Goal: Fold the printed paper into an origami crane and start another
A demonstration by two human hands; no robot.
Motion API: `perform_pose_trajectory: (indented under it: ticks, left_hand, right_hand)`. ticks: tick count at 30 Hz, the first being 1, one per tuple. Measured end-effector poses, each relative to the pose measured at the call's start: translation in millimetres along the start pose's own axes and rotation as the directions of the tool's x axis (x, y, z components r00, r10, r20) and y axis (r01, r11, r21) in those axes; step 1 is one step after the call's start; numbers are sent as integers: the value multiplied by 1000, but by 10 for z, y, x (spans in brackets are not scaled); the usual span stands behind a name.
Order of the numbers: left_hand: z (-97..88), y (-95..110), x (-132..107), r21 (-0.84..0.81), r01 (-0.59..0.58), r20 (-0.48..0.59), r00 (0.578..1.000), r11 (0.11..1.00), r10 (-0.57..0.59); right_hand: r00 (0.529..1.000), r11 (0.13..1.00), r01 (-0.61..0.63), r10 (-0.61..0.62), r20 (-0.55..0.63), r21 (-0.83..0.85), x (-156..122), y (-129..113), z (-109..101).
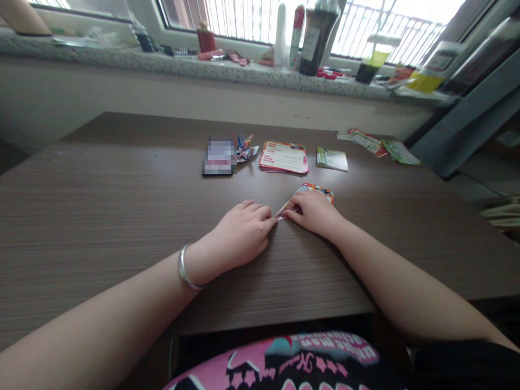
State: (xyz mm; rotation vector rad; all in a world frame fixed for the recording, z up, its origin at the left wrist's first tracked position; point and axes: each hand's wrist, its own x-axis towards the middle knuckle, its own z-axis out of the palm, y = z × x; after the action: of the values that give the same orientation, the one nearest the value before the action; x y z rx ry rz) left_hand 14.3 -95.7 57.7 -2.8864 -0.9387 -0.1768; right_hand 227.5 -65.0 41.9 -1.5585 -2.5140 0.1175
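A folded piece of colourful printed paper (312, 190) lies on the brown wooden table (122, 206), shaped into a triangle with its tip pointing left. My left hand (239, 233), a silver bangle on its wrist, is curled with its fingertips pinching that tip. My right hand (312, 212) lies over the paper's lower edge, fingers pressed down and pinching the same corner. Both hands meet at the tip.
Further back lie a phone (219, 157), a small folded paper figure (247, 149), a stack of printed sheets (284, 157), a green leaflet (332, 159) and more leaflets (377, 144) at the far right. Bottles and jars (317, 38) crowd the stone windowsill.
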Motion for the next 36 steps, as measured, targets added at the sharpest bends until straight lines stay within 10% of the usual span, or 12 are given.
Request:
perform_pose_trajectory:
  ticks: [21,28,36]
  left_hand:
    - [60,-168,-16,-108,-66,-40,997,992,62]
    - [-53,-127,-16,-73,6,45,999,997,-3]
    - [-105,-113,-38,-9,68,102,993,998,-67]
  right_hand:
    - [993,990,55,-41,-113,127,14,-20,116]
    - [890,941,336,-331,-314,-38,-54,18,61]
    - [886,904,410,-426,-186,-116,-111,-37,72]
